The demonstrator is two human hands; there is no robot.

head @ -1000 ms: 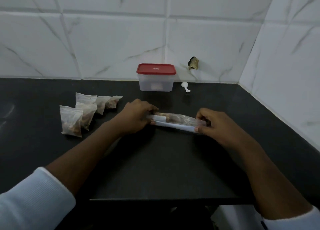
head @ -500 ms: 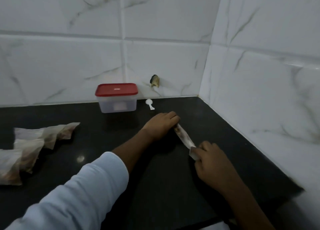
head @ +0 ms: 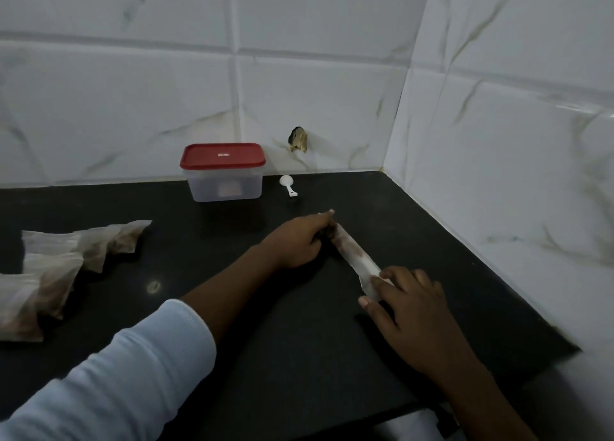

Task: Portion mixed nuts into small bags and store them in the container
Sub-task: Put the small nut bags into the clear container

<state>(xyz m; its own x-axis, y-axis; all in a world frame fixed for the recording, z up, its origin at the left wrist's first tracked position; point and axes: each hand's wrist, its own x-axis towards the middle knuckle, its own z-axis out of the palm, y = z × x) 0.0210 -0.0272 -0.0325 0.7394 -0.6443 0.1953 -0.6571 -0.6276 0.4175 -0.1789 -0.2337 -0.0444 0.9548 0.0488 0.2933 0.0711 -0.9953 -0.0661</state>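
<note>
Head view: my left hand (head: pixel 299 241) pinches the far end of a small bag of nuts (head: pixel 354 254) and my right hand (head: pixel 412 304) pinches its near end, so each grip is closed on the bag. It stretches slantwise between them, low on the black desk (head: pixel 299 357). Behind, by the tiled wall, stands the container (head: pixel 224 184) with its red lid on, a white scoop (head: pixel 287 184) just beside it. Filled bags (head: pixel 66 261) lie heaped at the left
</note>
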